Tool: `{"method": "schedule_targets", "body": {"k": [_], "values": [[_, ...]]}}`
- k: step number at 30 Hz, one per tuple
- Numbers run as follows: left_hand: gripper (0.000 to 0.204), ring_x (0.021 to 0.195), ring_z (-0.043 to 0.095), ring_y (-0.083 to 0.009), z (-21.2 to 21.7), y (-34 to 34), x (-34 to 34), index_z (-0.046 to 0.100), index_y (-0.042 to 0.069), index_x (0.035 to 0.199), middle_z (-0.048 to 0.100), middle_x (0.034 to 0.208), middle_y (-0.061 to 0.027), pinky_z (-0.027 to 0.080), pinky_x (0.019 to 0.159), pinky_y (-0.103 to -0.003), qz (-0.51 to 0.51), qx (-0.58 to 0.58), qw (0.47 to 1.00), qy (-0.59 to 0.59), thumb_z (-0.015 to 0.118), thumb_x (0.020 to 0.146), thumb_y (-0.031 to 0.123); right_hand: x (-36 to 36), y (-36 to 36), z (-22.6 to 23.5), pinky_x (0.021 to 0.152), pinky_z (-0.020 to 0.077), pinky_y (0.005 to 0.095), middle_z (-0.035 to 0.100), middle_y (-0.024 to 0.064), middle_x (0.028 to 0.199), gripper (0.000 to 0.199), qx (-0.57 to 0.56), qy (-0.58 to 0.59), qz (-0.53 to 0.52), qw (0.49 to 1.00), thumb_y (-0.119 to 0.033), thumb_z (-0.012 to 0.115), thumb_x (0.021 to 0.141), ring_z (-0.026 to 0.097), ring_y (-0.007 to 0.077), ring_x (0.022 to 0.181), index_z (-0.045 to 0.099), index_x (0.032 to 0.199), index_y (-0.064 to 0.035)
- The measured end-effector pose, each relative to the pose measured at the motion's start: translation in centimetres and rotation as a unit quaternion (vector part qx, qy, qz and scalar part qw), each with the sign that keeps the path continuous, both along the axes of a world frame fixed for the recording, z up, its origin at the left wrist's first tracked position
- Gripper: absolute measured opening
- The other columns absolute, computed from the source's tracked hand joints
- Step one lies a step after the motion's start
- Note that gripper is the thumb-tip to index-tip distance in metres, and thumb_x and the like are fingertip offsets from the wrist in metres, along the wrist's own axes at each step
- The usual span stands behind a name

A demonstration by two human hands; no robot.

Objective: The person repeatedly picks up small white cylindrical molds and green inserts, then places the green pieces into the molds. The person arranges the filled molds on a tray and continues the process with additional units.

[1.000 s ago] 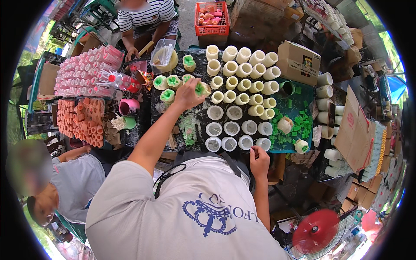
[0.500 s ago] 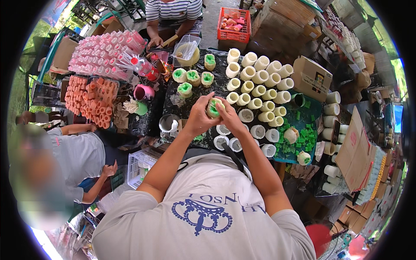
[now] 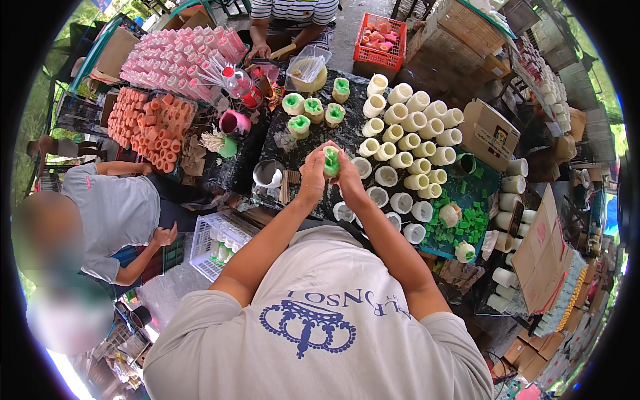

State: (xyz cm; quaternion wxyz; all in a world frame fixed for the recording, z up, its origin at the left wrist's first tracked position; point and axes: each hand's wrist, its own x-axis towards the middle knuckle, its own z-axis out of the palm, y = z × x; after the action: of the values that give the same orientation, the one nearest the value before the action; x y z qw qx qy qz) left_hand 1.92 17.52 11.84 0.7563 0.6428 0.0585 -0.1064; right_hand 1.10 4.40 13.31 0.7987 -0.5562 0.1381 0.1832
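Over the near edge of the black table, my left hand and my right hand are closed around a cream cup-shaped piece with green inside. Its open top faces up between my thumbs and fingers; its lower part is hidden. Just beyond my hands stand several similar green-filled cream cups. To the right, rows of plain cream cups fill the table, with white-rimmed cups nearest my right wrist.
Green chunks lie on a teal tray at right, beside an open cardboard box. A grey cup stands left of my hands. Pink tubes and orange pieces cover the left table. A person in grey is at left, another across the table.
My view has shifted, so the table appears farther right. My hands stay closed on the cup-shaped piece, their fingers now wrapped more evenly at its two sides.
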Motion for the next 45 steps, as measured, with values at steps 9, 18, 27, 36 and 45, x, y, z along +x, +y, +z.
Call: {"method": "schedule_targets", "body": {"k": [9,18,27,36,45], "values": [[0.045,0.119,0.066,-0.0151,3.5,-0.8,-0.6,0.055,0.011,0.155,0.065,0.139,-0.0067,0.057,0.098,-0.034,-0.013,-0.101,0.99,0.096,0.033,0.123,0.032,0.0,-1.3,-2.2,0.073,0.0509,0.0228,0.073,-0.0048,0.122,0.054,0.016,-0.026,-0.006,1.0,-0.051,0.043,0.121,0.063,0.0047,0.097,0.063,0.158,-0.0176],[0.043,0.118,0.066,-0.0149,1.2,-0.9,0.0,0.059,0.007,0.148,0.065,0.135,-0.0072,0.055,0.101,-0.032,0.03,-0.104,0.993,0.041,0.033,0.122,0.032,0.4,-0.8,0.8,0.077,0.0527,0.0244,0.07,0.0009,0.133,0.055,-0.04,-0.061,0.02,0.997,-0.041,0.049,0.119,0.062,0.0068,0.101,0.051,0.167,-0.0143],[0.039,0.105,0.067,-0.0131,-0.1,-1.0,-0.2,0.063,0.007,0.134,0.068,0.121,-0.0052,0.057,0.09,-0.031,0.054,-0.119,0.991,0.01,0.036,0.122,0.032,0.2,-1.5,-0.1,0.099,0.051,0.0281,0.066,0.0046,0.143,0.055,-0.075,-0.133,0.055,0.987,-0.031,0.045,0.121,0.059,0.0114,0.118,0.042,0.173,-0.011],[0.034,0.108,0.065,-0.0119,0.8,-0.3,-0.1,0.06,0.008,0.135,0.067,0.121,-0.0046,0.056,0.095,-0.031,0.011,-0.132,0.99,0.056,0.042,0.122,0.034,-0.1,-1.4,0.6,0.118,0.0452,0.032,0.065,0.011,0.151,0.051,0.031,-0.102,0.029,0.994,-0.028,0.043,0.122,0.06,0.0167,0.134,0.048,0.168,-0.0045],[0.026,0.111,0.059,-0.0088,1.6,-0.1,-0.7,0.053,0.008,0.136,0.061,0.124,-0.0035,0.052,0.099,-0.029,-0.015,-0.081,0.996,-0.031,0.058,0.117,0.025,0.3,-1.1,0.2,0.116,0.0463,0.0308,0.066,0.0093,0.149,0.048,-0.007,-0.133,0.029,0.991,-0.025,0.043,0.122,0.061,0.015,0.132,0.053,0.165,-0.0052]]}}
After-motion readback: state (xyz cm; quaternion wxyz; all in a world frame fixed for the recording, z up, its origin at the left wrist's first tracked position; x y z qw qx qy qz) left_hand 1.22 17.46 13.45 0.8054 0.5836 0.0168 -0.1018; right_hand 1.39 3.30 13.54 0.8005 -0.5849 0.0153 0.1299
